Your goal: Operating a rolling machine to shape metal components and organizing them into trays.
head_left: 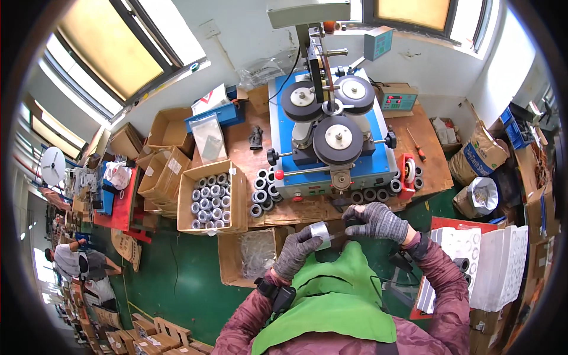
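Note:
In front of my green apron (pixel 337 296), my gloved left hand (pixel 297 251) is closed on a silver-white ring (pixel 320 234), its side turned up. Close to its right, my gloved right hand (pixel 377 222) has its fingers curled round something small and dark, too hidden to name. A thin pale strip seems to run between the ring and the right fingers. Just beyond both hands stands a blue winding machine (pixel 290 142) with three black-rimmed wheels (pixel 338 140). Dark rings (pixel 370 194) line its front foot, and more dark rings (pixel 260 195) are piled at its left.
A cardboard box of silver-wrapped rings (pixel 211 201) stands on the table's left. Below it, an open carton (pixel 251 257) holds clear plastic. A screwdriver (pixel 416 145) and a red tape dispenser (pixel 406 174) lie at the right. White foam trays (pixel 500 266) flank my right arm. Far left, another person (pixel 77 260) bends over.

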Tool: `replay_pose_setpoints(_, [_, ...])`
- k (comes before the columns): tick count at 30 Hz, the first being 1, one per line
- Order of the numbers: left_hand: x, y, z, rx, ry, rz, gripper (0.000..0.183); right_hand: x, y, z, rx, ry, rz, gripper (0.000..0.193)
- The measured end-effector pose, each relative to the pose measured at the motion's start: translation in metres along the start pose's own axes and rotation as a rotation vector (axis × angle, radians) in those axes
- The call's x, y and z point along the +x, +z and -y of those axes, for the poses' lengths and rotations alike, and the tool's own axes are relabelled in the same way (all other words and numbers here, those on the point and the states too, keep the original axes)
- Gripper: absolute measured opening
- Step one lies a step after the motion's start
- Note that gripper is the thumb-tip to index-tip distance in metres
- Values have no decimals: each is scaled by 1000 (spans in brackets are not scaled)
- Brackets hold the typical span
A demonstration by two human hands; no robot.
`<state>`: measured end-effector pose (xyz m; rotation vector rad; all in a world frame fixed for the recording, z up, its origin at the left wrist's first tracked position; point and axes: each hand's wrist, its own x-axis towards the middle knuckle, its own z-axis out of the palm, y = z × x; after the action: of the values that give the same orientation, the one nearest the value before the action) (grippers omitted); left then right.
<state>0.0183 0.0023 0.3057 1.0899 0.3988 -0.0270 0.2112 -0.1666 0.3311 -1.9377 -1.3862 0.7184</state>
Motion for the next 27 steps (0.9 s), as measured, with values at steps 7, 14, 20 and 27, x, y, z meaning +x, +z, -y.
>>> replay_pose_setpoints(7, [5,1,5,62,29,35,47,5,2,30,-140,70,-42,51])
replay_pose_setpoints(14, [16,33,-14,113,136,147,52,6,9,30,15,148,-44,49])
replay_pose_setpoints(20, [39,46,-13,345,249,215,64,9,18,-5,362,-8,-259,46])
replay_pose_setpoints(27, [45,36,-24,219,220,152,15,5,12,-27,97,21,-349,32])
